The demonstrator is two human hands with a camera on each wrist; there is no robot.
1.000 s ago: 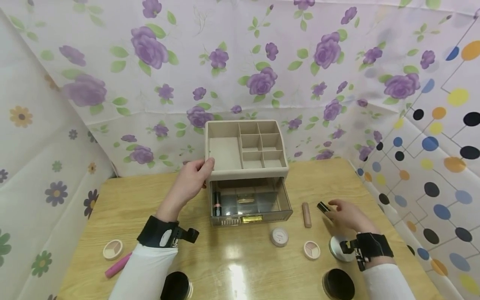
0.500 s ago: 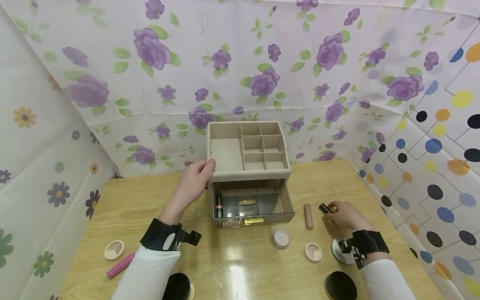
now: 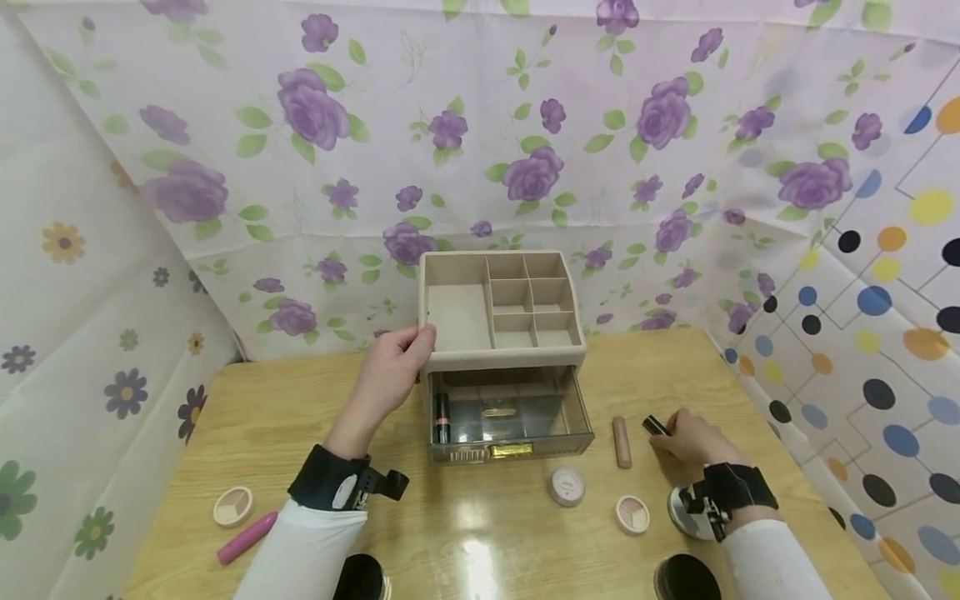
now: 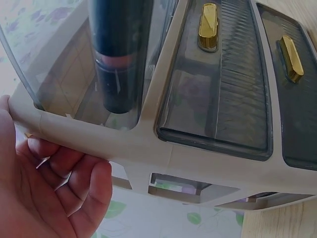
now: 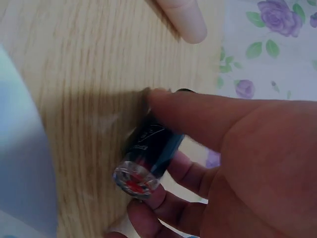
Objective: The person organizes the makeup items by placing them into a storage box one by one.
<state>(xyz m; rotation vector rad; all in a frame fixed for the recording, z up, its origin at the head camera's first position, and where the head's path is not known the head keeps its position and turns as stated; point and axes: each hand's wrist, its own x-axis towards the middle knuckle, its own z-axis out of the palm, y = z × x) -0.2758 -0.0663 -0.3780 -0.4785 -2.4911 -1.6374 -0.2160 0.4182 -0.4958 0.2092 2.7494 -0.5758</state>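
Observation:
My left hand grips the left edge of a beige makeup organizer, thumb on its upper rim. Its clear top drawer is pulled out, with a black lipstick tube standing at the left inside. On the right side of the table, my right hand pinches a second dark lipstick between thumb and fingers. That tube has a clear end showing red in the right wrist view. A pinkish-beige tube lies just left of this hand.
A round white-lidded pot, a small round palette, a silvery round case and a black-lidded jar are on the right. Another palette, a pink tube and a dark jar lie left. Flowered cloth stands behind.
The head view has shifted slightly, so everything sits a little lower and further right. My left hand keeps its grip on the organizer; the right hand still holds the lipstick near the same spot.

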